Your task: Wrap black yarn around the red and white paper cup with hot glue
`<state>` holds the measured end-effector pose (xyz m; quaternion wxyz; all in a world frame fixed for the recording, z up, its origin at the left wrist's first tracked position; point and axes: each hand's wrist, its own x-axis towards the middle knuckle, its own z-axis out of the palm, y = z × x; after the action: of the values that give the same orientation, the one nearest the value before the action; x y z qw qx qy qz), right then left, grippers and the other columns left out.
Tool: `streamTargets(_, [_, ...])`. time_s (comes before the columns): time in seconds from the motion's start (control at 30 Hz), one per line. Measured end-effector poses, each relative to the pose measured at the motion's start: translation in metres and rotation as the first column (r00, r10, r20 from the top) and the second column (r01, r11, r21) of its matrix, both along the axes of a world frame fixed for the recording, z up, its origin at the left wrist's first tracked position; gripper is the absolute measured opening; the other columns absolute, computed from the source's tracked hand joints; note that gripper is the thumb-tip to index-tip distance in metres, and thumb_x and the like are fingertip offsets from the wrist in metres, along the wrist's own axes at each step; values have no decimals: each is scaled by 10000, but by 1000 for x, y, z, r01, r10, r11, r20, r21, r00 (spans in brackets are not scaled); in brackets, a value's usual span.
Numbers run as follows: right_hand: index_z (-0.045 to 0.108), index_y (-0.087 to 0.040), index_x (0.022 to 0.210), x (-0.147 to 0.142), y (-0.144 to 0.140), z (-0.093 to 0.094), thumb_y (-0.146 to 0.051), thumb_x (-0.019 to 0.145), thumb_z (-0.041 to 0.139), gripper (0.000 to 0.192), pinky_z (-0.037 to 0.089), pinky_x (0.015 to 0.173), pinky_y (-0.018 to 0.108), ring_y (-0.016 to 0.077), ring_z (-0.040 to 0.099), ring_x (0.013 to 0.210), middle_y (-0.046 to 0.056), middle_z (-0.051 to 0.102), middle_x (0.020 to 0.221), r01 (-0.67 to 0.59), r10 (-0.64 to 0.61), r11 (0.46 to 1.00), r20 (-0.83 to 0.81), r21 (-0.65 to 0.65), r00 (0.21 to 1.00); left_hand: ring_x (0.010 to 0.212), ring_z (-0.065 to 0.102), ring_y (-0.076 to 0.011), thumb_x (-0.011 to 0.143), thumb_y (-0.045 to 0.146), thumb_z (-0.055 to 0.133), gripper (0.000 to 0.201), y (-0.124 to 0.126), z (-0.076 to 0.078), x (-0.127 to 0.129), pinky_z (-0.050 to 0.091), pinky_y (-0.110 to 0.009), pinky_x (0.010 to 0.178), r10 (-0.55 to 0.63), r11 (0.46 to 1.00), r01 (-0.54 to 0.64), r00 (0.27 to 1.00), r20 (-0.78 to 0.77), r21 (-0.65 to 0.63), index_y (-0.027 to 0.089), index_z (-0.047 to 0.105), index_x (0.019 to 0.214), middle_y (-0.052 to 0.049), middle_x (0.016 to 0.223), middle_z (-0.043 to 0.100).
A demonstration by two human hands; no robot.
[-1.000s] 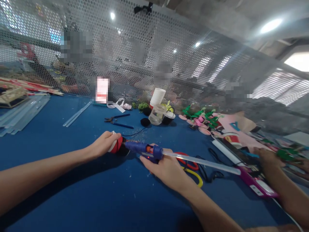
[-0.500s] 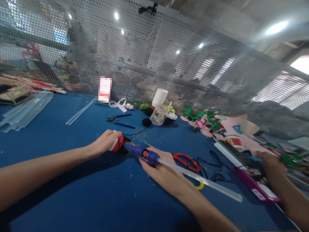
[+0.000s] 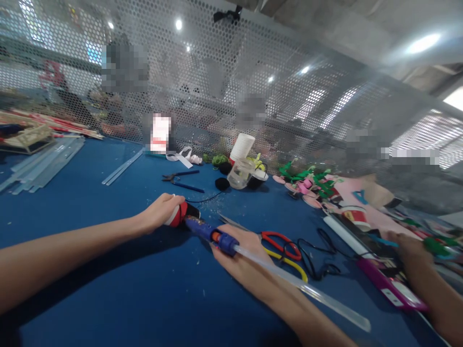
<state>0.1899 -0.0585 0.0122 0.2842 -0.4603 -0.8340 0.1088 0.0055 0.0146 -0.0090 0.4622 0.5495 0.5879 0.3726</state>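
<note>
My left hand (image 3: 161, 212) is closed over a small red, white and black piece (image 3: 178, 215) that rests on the blue table (image 3: 108, 270). My right hand (image 3: 243, 262) grips a blue glue gun (image 3: 209, 232) with an orange collar. Its nozzle points left and meets the red piece. A long clear glue stick (image 3: 304, 287) trails from the gun's back, over my right forearm toward the lower right.
Red-handled scissors (image 3: 280, 242), yellow-handled scissors (image 3: 289, 261) and a black cord (image 3: 318, 255) lie just right of my right hand. Pliers (image 3: 181, 181), a clear jar (image 3: 241, 174) and a white cup (image 3: 241, 146) stand behind. Another person's hand (image 3: 410, 243) works at the right among craft pieces. A perforated screen (image 3: 217, 82) closes the back.
The glue stick's free end has swung down toward me, so the gun now sits more steeply angled. Both hands stay on the red piece and gun.
</note>
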Motion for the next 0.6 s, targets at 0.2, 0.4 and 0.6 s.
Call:
streamTargets(0.2, [458, -177, 610, 1, 0, 0, -112, 673, 486, 95, 314, 486, 186, 84, 426, 494, -33, 476, 560, -1, 2, 1000, 7, -16, 1000, 388, 358, -90, 638, 401, 434, 276, -1, 2, -1, 246, -214, 388, -33, 999, 33, 999, 15, 9, 163, 439, 499, 48, 422, 389])
streamTargets(0.4, [458, -180, 598, 1, 0, 2, -124, 680, 479, 101, 310, 477, 186, 84, 426, 484, -31, 472, 549, 8, -8, 1000, 5, -5, 1000, 389, 353, -94, 638, 395, 429, 274, -2, 2, 0, 240, -217, 390, -17, 1000, 17, 1000, -17, 2, 170, 419, 482, 49, 415, 379])
streamTargets(0.6, [454, -177, 607, 1, -1, 1, -132, 678, 480, 88, 312, 485, 189, 89, 435, 505, -26, 483, 569, 6, -5, 1000, 37, -18, 999, 392, 356, -95, 646, 390, 421, 274, -2, 1, 0, 245, -220, 395, -18, 1000, 18, 1000, -22, 6, 171, 419, 483, 47, 414, 377])
